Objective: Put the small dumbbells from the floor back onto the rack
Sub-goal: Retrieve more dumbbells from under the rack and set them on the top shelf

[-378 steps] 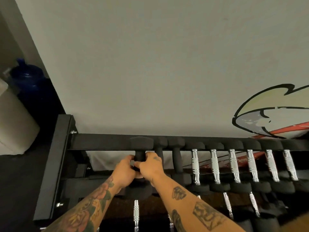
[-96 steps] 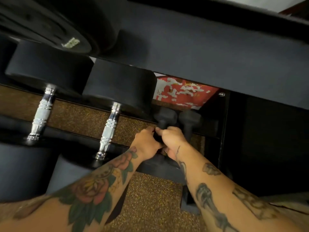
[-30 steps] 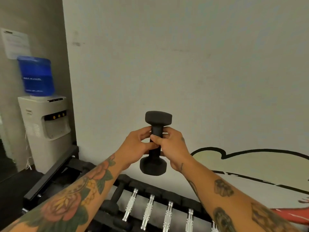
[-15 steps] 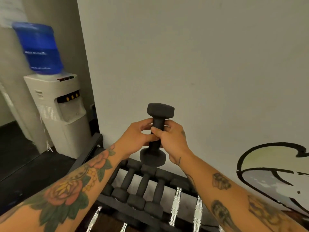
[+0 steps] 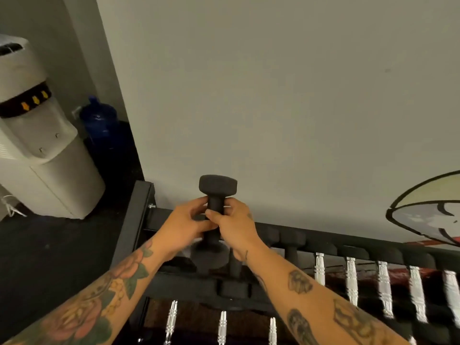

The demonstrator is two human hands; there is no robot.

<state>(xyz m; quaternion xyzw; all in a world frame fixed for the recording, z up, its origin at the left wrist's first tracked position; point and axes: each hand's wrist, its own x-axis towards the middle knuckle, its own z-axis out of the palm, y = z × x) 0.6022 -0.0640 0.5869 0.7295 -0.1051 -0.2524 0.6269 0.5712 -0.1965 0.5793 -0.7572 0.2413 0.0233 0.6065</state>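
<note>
A small black dumbbell [image 5: 217,186] is held upright just above the left end of the black rack [image 5: 135,220]. My left hand [image 5: 181,225] and my right hand [image 5: 235,226] both grip its handle from either side. Its lower head [image 5: 208,257] hangs close over the top tier. Right of it on that tier, other small black dumbbells [image 5: 291,241] lie side by side, partly hidden by my right forearm.
Chrome-handled dumbbells [image 5: 351,277] fill the top tier to the right, and more lie on the tier below [image 5: 221,327]. A white water dispenser [image 5: 37,135] and a blue bottle [image 5: 99,120] stand left of the rack. A grey wall rises directly behind it.
The view has tilted down toward the rack. Both hands have lowered the dumbbell from chest height to just above the left end of the top tier.
</note>
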